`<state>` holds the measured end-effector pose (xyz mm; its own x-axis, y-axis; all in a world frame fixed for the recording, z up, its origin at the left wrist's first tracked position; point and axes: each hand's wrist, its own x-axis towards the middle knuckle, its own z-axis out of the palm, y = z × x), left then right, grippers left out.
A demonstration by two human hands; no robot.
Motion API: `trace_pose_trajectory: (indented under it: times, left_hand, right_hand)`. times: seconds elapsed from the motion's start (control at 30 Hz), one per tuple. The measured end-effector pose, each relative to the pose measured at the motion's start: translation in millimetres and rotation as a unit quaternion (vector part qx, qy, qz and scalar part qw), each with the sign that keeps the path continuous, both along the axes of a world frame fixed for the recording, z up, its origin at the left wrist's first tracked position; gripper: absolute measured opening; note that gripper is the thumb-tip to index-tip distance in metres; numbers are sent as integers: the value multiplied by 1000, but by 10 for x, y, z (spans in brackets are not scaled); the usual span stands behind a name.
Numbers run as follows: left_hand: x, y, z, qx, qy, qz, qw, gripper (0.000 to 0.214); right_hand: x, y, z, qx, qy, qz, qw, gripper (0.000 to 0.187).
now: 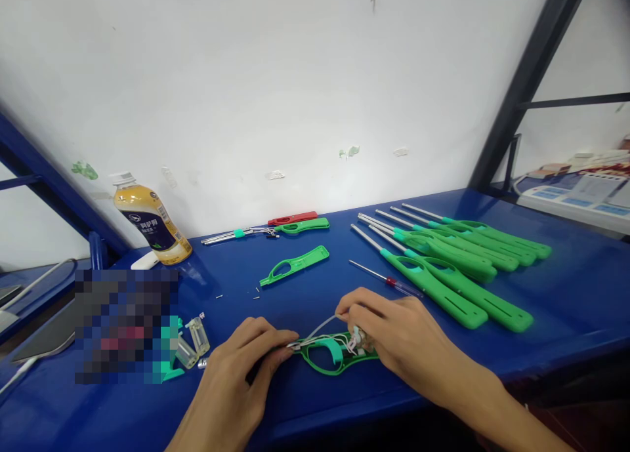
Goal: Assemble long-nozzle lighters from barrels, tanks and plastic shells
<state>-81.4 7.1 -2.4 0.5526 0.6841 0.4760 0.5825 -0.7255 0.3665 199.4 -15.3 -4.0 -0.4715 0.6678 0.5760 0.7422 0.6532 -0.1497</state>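
An opened green utility lighter casing lies at the table's front, with a teal trigger and white wires showing inside. At its narrow end, my left hand is closed, thumb and forefinger pinching the tip where the wires come out. My right hand is closed over the handle end, its fingertips pinching a thin translucent tube that arches above the casing. The right palm and fingers hide the rear of the casing. Behind them lies a loose green half shell.
Assembled green lighters lie on the right beside a screwdriver. Small screws, clear fuel tanks and teal parts are at left. A bottle stands by the wall, near metal rods and a red casing.
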Motion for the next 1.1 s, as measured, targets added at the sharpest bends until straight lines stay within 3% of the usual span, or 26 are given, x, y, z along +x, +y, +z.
trace_pose_trajectory:
  times: [0.2,0.47,0.73,0.93,1.1]
  left_hand:
    - [35,-5,-19,39,7,-8,999,29]
    - [83,-158,70,87,84,12,993,26]
    - [237,-150,106,139,65,30,988,12]
    - [517,-56,60,141,3,5,990,41]
    - [612,49,-31,155,-40,-8,987,26]
  right_hand:
    - [1,-13,23,-1,-1,-2,1000,43]
    - [-20,14,15,-8,4,-2,1000,39]
    - [-30,19,15,15,37,17,999,31]
    - [-45,26,23,35,47,24,998,28]
    - [-35,36,11,42,51,30,997,28]
